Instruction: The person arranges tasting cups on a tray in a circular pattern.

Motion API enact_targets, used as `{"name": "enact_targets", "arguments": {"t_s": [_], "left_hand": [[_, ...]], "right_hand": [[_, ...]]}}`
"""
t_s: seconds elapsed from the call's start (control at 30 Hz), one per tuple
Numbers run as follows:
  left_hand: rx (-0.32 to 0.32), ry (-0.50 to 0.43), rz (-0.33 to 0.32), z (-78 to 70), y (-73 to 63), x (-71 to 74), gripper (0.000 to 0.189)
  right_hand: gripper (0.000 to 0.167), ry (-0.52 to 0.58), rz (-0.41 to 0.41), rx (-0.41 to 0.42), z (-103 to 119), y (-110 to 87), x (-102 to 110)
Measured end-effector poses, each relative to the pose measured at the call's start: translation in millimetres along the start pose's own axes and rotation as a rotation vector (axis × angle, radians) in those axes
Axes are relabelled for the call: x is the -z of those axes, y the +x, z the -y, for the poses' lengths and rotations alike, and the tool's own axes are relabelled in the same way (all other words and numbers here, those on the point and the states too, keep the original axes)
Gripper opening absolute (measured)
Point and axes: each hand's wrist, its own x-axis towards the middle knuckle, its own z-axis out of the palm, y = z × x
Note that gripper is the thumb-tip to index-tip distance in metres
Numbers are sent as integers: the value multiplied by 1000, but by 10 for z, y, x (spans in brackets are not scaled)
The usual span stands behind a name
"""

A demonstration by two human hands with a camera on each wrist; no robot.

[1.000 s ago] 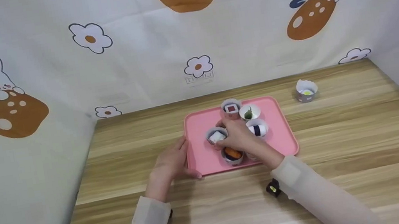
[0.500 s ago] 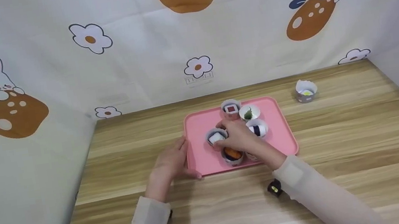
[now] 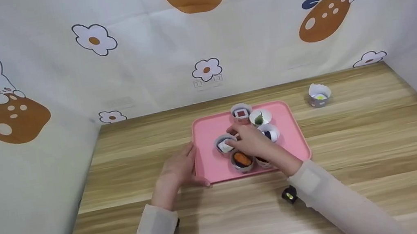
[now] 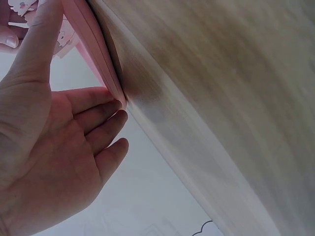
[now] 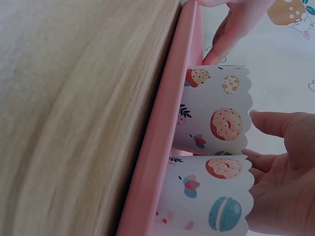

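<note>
My left hand (image 3: 178, 170) rests on the left edge of a pink tray (image 3: 203, 126), fingers along its side and thumb near the front corner. My right hand (image 3: 251, 140) hovers over the tray's middle. Its thumb and fingertips are right at the rim of a paper baking cup holding a white block (image 3: 224, 145), without gripping it. Close in front is a cup with an orange-topped sushi piece (image 3: 242, 160). Beside it, another cup (image 3: 263, 161) is partly hidden by the right forearm. In the right wrist view, two printed paper cups (image 5: 211, 108) stand near the tray's rim.
Farther back on the tray are cups with a red-centred roll (image 3: 241, 113), a green leaf (image 3: 259, 119) and a black-banded white piece (image 3: 273, 135). Another cup (image 3: 319, 97) stands on the table beyond the tray. A black roll (image 3: 289, 195) lies by the right sleeve.
My right thumb has lifted off the cup with the white block, and the right hand has shifted slightly right, showing more of the orange-topped piece. The left hand stays put.
</note>
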Motion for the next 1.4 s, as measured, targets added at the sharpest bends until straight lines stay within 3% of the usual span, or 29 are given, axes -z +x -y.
{"name": "enact_targets", "arguments": {"t_s": [0.47, 0.83, 1.17, 1.4], "left_hand": [[19, 2, 19, -1, 4, -1, 121], [0, 6, -6, 6, 3, -11, 122], [12, -3, -3, -5, 8, -6, 122], [9, 23, 10, -3, 3, -5, 122]], "right_hand": [[47, 113, 0, -11, -56, -54, 220], [41, 109, -60, 6, -138, -95, 455], [46, 102, -115, -8, -280, -111, 711], [47, 96, -131, -57, -395, -148, 872]]}}
